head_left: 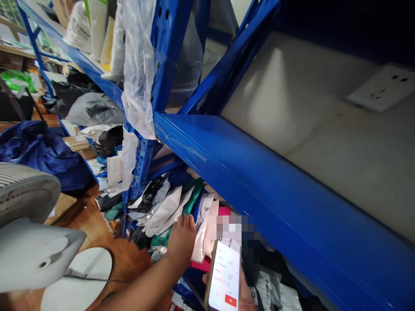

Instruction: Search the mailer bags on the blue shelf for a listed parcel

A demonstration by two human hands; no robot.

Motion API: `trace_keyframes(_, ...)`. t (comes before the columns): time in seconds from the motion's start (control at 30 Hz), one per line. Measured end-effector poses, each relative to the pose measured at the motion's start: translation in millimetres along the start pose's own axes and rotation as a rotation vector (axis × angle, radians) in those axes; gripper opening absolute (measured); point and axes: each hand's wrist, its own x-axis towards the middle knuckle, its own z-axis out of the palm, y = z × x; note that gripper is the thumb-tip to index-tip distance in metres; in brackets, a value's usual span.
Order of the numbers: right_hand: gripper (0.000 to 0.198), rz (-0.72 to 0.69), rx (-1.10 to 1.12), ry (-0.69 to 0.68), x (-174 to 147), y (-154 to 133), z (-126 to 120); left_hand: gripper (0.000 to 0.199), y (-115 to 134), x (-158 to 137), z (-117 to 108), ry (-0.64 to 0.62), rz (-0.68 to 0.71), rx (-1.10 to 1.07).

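Note:
My left hand reaches into a row of upright mailing bags on the low shelf, its fingers curled together over the edge of a green mailing bag. White mailing bags lean just left of it. In my right hand is a smartphone, held upright with its bright screen towards me and a red button near the bottom. Beyond the phone's top, a pale pink bag and a labelled parcel stand in the row, partly blurred out. Black and grey labelled bags lie to the right.
A blue metal shelf beam crosses above my hands, joined to a blue post. A wall socket is at upper right. A white fan stands on the left. More parcels fill shelves behind it.

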Motion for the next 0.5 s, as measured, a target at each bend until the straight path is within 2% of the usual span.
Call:
trace_keyframes(0.07, 0.079, -0.019, 0.006, -0.022, 3, 1, -3, 0.032, -1, 1, 0, 0.025, -0.056, -0.022)
trace_keyframes(0.13, 0.076, -0.021, 0.002, -0.049, 6, 3, -6, 0.026, -5, 1, 4, 0.104, -0.068, -0.011)
trace_keyframes(0.23, 0.08, -0.035, -0.002, -0.079, 11, 9, -9, 0.033, -19, 2, 13, 0.197, -0.026, 0.133)
trace_keyframes(0.33, 0.08, -0.046, -0.003, -0.099, 11, 15, -7, 0.034, -36, 6, 15, 0.214, 0.006, 0.227)
trace_keyframes(0.4, 0.08, -0.031, -0.017, -0.085, 8, 17, -4, 0.033, -44, 12, 13, 0.157, 0.101, 0.269)
trace_keyframes(0.5, 0.093, 0.019, -0.063, -0.03, 3, 18, 4, 0.031, -49, 21, 6, -0.047, 0.367, 0.318)
